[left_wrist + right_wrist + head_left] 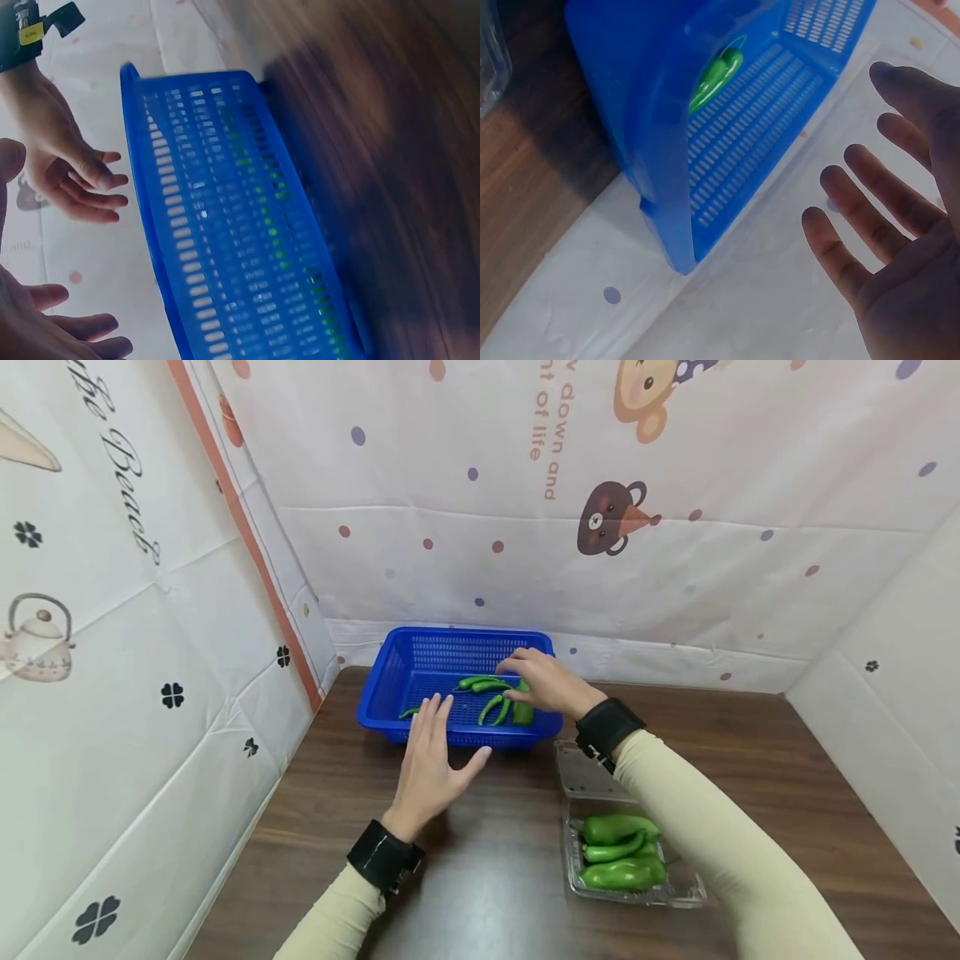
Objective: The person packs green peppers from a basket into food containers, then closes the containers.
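A blue plastic basket point(386, 681) with slotted walls stands at the back of the table. Several slim green chili peppers point(491, 687) and a wider green pepper point(523, 712) lie inside it. Over its right part hovers my right hand point(551, 681), fingers loosely bent and holding nothing; the right wrist view shows this hand point(900, 225) spread beside the basket wall point(660, 150). My left hand point(431, 768) is at the front rim, fingers straight and thumb spread, nothing in it. In the left wrist view the basket's slotted side point(225, 225) shows green through its holes.
A clear plastic clamshell box point(573, 881), lid folded back, sits at the right front, partly under my right forearm. It holds several larger green peppers point(622, 872). The wooden table point(480, 893) is bounded by patterned white sheets point(420, 560) at the back and sides.
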Available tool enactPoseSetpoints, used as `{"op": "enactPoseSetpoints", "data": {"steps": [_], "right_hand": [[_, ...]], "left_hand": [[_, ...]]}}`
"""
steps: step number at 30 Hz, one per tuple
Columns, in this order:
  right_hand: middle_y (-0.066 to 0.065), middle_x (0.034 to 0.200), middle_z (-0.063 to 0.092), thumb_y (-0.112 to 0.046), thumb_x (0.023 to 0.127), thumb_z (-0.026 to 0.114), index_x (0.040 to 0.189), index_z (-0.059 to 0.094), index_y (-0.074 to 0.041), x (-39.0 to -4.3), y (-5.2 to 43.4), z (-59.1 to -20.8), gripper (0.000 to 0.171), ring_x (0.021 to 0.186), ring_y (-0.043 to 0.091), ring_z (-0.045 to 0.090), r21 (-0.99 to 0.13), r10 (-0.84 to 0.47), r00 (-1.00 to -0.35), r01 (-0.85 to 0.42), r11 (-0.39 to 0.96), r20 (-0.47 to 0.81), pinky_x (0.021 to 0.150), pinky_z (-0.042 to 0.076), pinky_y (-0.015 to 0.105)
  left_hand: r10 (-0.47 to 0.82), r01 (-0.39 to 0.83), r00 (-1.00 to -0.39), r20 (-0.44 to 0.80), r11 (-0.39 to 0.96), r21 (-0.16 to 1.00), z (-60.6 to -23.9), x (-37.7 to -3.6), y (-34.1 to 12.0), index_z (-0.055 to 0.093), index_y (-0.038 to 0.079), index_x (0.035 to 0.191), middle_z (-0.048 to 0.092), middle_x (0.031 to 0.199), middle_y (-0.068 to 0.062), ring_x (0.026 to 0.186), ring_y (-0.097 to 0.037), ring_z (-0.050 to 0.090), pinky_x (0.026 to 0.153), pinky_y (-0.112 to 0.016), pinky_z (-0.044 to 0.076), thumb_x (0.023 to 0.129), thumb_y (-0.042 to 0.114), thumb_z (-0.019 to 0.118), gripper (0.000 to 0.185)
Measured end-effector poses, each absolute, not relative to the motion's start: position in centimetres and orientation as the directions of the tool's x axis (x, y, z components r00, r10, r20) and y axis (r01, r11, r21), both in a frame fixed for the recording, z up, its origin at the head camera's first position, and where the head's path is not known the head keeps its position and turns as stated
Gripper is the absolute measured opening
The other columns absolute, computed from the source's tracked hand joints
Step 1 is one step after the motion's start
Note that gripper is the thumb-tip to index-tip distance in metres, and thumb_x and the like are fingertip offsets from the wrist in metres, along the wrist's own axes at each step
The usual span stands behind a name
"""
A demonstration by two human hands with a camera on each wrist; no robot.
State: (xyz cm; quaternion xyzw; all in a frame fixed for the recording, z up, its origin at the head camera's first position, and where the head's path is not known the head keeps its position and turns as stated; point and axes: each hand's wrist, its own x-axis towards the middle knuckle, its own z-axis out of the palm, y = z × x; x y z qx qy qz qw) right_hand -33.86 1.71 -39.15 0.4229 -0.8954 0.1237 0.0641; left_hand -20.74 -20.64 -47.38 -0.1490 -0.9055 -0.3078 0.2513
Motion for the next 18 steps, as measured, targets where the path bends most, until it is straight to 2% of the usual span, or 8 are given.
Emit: {"op": "enactPoseSetpoints", "data": {"steps": [10,18], "right_hand": [[0.015,0.13,0.064,-0.026,0.096,0.076,0.134,0.067,-0.01,-36.8,-0.3,-39.6,0.042,0.121,0.032,0.06,-0.195,-0.732,-0.671,-0.738,0.646,0.116,0.101,0.051,0.048],[0.016,0.131,0.064,-0.023,0.095,0.076,0.135,0.066,-0.009,-38.4,-1.6,-40.8,0.044,0.121,0.033,0.06,-0.176,-0.745,-0.661,-0.747,0.641,0.091,0.1,0.052,0.048]], "left_hand": [[0.069,0.361,-0.849,0.523,0.8,0.479,-47.6,-21.7,-22.7,0.031,0.003,0.159,0.031,0.163,-0.024,0.154,-0.039,0.02,0.123,-0.06,0.018,0.093,0.055,0.07,0.094],[0.039,0.292,-0.878,0.477,0.834,0.468,-47.5,-22.3,-24.2,0.026,0.003,0.161,0.028,0.164,-0.025,0.154,-0.041,0.02,0.122,-0.062,0.018,0.095,0.055,0.067,0.094]]}}
